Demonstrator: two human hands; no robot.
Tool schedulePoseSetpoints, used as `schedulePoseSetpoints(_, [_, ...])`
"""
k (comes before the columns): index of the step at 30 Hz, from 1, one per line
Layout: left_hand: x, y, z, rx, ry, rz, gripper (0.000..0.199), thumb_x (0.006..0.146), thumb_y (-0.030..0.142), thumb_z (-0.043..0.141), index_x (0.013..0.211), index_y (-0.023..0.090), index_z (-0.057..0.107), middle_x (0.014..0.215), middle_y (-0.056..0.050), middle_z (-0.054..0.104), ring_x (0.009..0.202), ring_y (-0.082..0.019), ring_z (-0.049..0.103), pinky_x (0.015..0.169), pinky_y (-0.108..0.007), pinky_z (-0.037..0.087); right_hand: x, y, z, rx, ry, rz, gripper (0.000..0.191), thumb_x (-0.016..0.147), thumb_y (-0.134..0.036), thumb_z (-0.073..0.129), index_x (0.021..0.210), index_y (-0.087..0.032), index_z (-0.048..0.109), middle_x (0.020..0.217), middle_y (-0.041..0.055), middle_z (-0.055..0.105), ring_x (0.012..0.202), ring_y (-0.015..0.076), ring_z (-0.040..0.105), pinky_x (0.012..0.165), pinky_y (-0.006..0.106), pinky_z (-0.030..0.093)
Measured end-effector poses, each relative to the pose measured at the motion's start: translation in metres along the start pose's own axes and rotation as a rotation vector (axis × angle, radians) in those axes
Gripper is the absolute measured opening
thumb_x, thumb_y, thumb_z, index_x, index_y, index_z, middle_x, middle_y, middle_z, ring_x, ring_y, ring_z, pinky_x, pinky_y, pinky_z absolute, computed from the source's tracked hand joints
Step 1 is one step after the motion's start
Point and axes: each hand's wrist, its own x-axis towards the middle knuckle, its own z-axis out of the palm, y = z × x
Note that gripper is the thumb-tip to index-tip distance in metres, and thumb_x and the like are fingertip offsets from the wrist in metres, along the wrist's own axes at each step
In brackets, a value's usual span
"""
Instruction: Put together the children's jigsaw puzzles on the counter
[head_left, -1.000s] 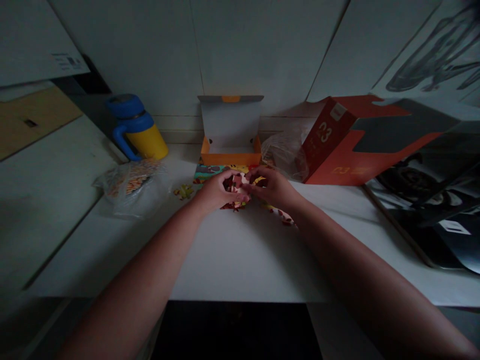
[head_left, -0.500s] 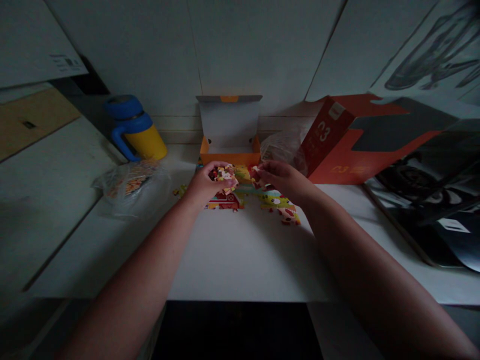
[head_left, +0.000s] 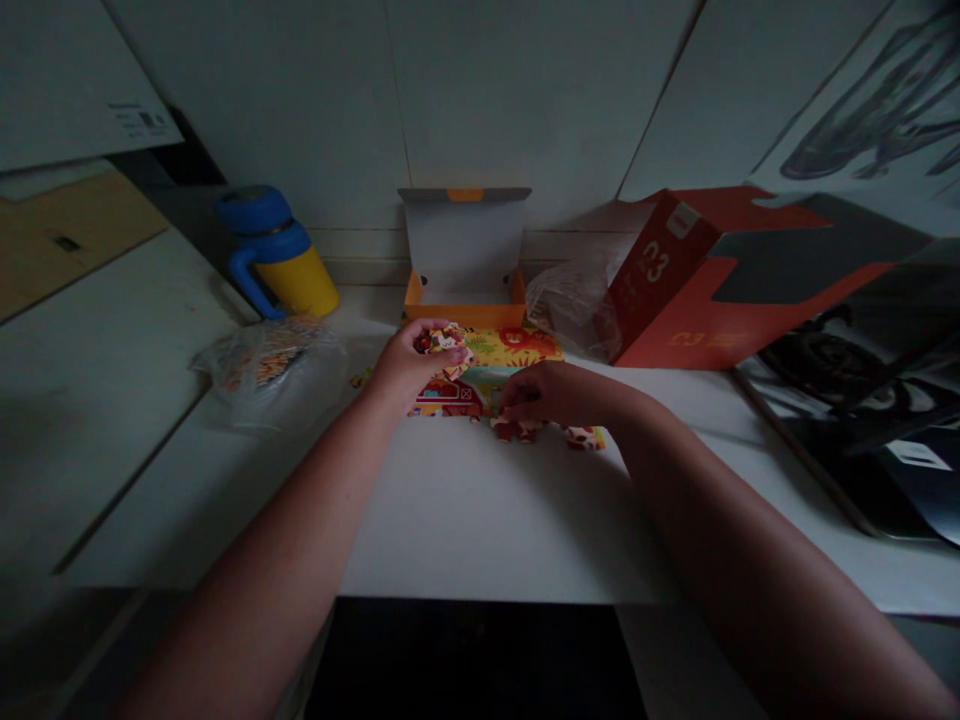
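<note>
My left hand (head_left: 411, 358) is closed around several jigsaw puzzle pieces (head_left: 448, 346), held above the counter. Fingers of my right hand (head_left: 541, 390) pinch a brown and white puzzle piece (head_left: 516, 428) low at the front edge of the laid-out puzzle. Under and between the hands lies the partly joined jigsaw puzzle (head_left: 457, 396), with a red barn on its left part. Another puzzle piece (head_left: 585, 438) with brown patches lies beneath my right wrist. My right hand hides part of the puzzle's right side.
An open orange box (head_left: 465, 312) stands behind the puzzle, by a clear plastic bag (head_left: 574, 305). A large red box (head_left: 675, 290) and black stove (head_left: 847, 400) are on the right. On the left are a blue and yellow jug (head_left: 289, 265) and a bag of sticks (head_left: 266, 370).
My right hand has moved down and toward me with its piece, from above the puzzle to its front edge. The left hand stays nearly in place, still holding its pieces.
</note>
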Motion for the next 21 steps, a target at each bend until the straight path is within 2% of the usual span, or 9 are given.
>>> schedulePoseSetpoints(4, [0.000,0.000,0.000,0.030,-0.003,-0.003,0.061,0.055,0.027,0.099,0.108,0.019,0.070,0.103,-0.005,0.076,0.087,-0.017,0.070,0.083,-0.034,0.058,-0.008,-0.003,-0.003,-0.023,-0.063,0.013,0.013,0.087,-0.037,0.074,0.095,-0.028,0.078,0.090,0.0012,0.083,0.077,0.0203,0.077,0.064,0.028,0.054])
schedulePoseSetpoints(9, [0.000,-0.001,0.000,0.012,-0.012,-0.001,0.061,0.055,0.026,0.099,0.108,0.018,0.070,0.102,-0.005,0.075,0.086,-0.017,0.069,0.084,-0.034,0.057,-0.018,-0.005,-0.012,-0.079,-0.130,0.084,0.019,0.089,-0.044,0.073,0.095,-0.027,0.079,0.089,0.0028,0.083,0.068,0.0191,0.074,0.055,0.027,0.051])
schedulePoseSetpoints(15, [0.000,-0.001,0.000,0.008,-0.018,-0.012,0.060,0.056,0.024,0.098,0.108,0.019,0.071,0.101,-0.004,0.075,0.085,-0.016,0.069,0.082,-0.033,0.057,-0.021,0.008,-0.025,-0.272,0.005,0.057,0.019,0.078,-0.045,0.083,0.086,-0.028,0.082,0.081,0.0030,0.081,0.069,0.0210,0.072,0.061,0.029,0.050])
schedulePoseSetpoints(21, [0.000,-0.001,0.001,-0.004,-0.019,-0.006,0.059,0.055,0.025,0.099,0.107,0.019,0.071,0.100,-0.003,0.074,0.084,-0.016,0.070,0.081,-0.033,0.058,-0.018,0.014,-0.028,-0.333,0.015,0.067,0.014,0.081,-0.043,0.079,0.089,-0.031,0.082,0.086,0.0004,0.082,0.075,0.0213,0.073,0.066,0.030,0.050])
